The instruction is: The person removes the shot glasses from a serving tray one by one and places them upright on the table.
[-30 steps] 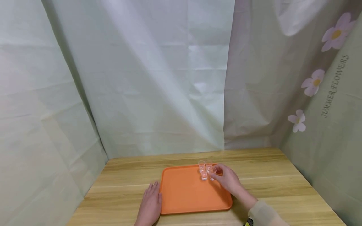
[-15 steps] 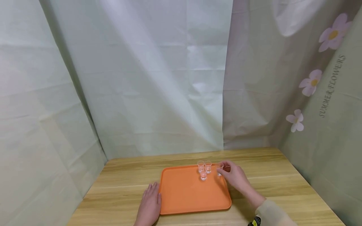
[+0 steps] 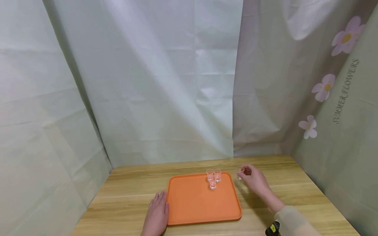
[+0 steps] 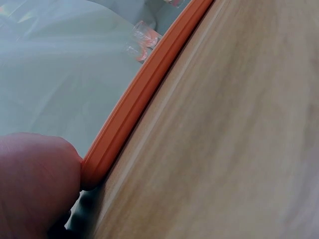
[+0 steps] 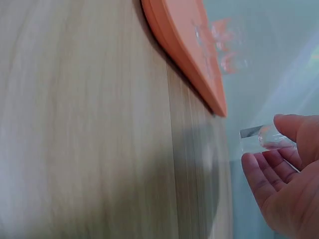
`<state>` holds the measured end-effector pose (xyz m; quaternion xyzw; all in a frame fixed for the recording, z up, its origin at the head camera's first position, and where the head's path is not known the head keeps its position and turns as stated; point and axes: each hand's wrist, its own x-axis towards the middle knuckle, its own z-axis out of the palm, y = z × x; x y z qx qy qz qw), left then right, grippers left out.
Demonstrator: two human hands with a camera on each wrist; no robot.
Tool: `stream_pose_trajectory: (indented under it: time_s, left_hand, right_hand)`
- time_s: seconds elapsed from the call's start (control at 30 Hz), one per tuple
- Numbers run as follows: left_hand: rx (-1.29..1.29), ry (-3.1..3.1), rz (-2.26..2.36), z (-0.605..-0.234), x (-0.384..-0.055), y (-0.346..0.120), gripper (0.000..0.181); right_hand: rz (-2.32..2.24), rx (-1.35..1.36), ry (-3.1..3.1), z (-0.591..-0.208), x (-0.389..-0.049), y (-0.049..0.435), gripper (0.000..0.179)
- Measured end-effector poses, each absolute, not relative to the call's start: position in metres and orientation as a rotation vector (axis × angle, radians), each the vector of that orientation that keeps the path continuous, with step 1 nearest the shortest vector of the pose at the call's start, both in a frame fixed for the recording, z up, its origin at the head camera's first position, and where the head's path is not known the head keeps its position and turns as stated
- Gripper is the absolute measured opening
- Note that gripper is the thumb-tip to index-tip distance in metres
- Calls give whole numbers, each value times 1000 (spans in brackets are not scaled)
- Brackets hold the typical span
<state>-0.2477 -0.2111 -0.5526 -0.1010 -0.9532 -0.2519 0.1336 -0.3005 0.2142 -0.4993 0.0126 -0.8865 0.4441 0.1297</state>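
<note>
My right hand pinches a small clear shot glass between thumb and fingers, off the tray's far right corner. In the right wrist view the glass appears slightly above the wooden surface. The orange tray carries three similar glasses near its far edge: a left one, a right one and a nearer one. Along the tray's left side lies my left hand, fingers straight, touching the rim. The left wrist view shows a bulge of that hand against the tray wall.
A wood-grain table extends around the tray on every side. Pale curtains hang behind and at both sides, the right one printed with flowers and lettering. A dark and yellow object sits at my right wrist.
My right hand has carried one glass from beside the others rightward, past the tray's far right corner and over the table. The left hand and the other glasses have stayed put.
</note>
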Motion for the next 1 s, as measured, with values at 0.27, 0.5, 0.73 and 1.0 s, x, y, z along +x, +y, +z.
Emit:
stream_pose_trajectory:
  time_s: [0.27,0.5,0.73,1.0]
  left_hand:
    - [-315,-2693,-738,-560,-249,-213,44]
    - [-310,-2719,-753,-556,-247,-212,45]
    - [-291,-2753,-725,-556,-248,-212,45]
    - [-288,-2761,-729,-553,-247,-211,46]
  right_hand:
    - [1284,39,-2585,-503,-303,229,33]
    - [1287,5,-2593,-510,-306,238,33]
    - [1276,5,-2609,-513,-308,240,35]
    - [1263,2,-2619,-515,-309,240,36]
